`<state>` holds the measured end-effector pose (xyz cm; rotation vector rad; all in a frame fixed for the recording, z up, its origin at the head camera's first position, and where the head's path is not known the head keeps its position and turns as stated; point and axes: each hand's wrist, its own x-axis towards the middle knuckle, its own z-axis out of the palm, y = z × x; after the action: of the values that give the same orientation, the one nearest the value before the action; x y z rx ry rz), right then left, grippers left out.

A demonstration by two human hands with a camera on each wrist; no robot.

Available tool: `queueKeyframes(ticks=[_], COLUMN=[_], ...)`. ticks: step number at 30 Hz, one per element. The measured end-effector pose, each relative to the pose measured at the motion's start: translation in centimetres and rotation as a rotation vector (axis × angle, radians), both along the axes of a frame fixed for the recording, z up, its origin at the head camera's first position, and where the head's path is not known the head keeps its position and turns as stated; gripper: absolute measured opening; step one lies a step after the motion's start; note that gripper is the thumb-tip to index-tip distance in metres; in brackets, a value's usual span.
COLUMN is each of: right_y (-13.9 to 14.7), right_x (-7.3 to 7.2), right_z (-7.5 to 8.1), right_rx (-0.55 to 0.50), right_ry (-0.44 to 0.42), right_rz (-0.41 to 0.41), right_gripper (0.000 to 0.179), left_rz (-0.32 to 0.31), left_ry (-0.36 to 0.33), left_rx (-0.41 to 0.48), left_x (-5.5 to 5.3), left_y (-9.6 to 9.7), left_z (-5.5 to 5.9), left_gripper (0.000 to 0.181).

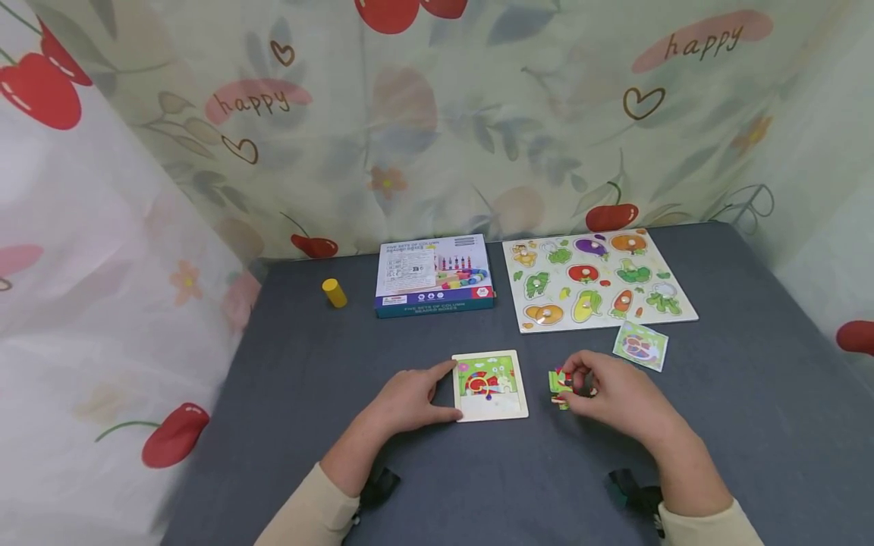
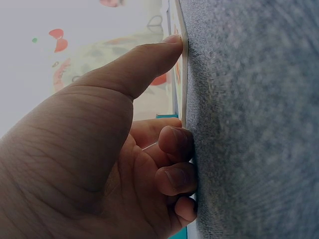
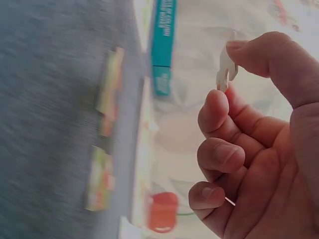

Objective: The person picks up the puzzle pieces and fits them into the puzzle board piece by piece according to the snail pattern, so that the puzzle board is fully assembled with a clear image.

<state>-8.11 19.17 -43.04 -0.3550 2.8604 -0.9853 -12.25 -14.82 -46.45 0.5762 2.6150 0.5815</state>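
Observation:
A small jigsaw puzzle board (image 1: 491, 407), with a pale frame and a partly filled snail picture, lies flat on the dark table. At its left edge, my left hand (image 1: 412, 396) holds it, thumb and index fingertip at the two left corners; the other fingers curl against the table. My right hand (image 1: 620, 394) is to the right of the board, above loose puzzle pieces (image 1: 558, 381). Between its thumb and index finger it pinches a small puzzle piece (image 3: 228, 64), lifted off the table. The face of that piece is turned away in the right wrist view.
Behind the right hand lies a square picture card (image 1: 640, 346), touching a large vegetable puzzle board (image 1: 599, 280). A beaded-boxes carton (image 1: 435, 274) lies at the back centre. Farther left stands a yellow cylinder (image 1: 334, 293). A patterned curtain (image 1: 437, 136) hangs behind the table (image 1: 293, 364).

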Motion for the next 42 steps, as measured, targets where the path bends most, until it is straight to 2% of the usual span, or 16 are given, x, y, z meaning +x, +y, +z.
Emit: queueKeyframes(ticks=[11, 23, 26, 32, 42], right_y=[0.1, -1.4, -2.2, -4.3, -7.6], right_x=[0.5, 0.4, 0.3, 0.0, -0.9], right_z=[4.4, 6.4, 6.9, 7.6, 7.0], right_rx=[-0.032, -0.133, -0.154, -0.191, -0.193], right_ry=[0.135, 0.256, 0.256, 0.2, 0.151], right_rz=[0.029, 0.098, 0.11, 0.135, 0.211], right_gripper=[0.027, 0.032, 0.031, 0.029, 0.029], left_rz=[0.0, -0.009, -0.009, -0.003, -0.004], left_ry=[-0.006, 0.007, 0.01, 0.004, -0.005], left_rx=[-0.001, -0.006, -0.007, -0.007, 0.011], left_x=[-0.1, -0.1, -0.1, -0.1, -0.1], left_y=[0.0, 0.0, 0.0, 0.0, -0.1], left_z=[-0.1, -0.1, -0.1, -0.1, 0.0], left_gripper=[0.092, 0.092, 0.091, 0.091, 0.091])
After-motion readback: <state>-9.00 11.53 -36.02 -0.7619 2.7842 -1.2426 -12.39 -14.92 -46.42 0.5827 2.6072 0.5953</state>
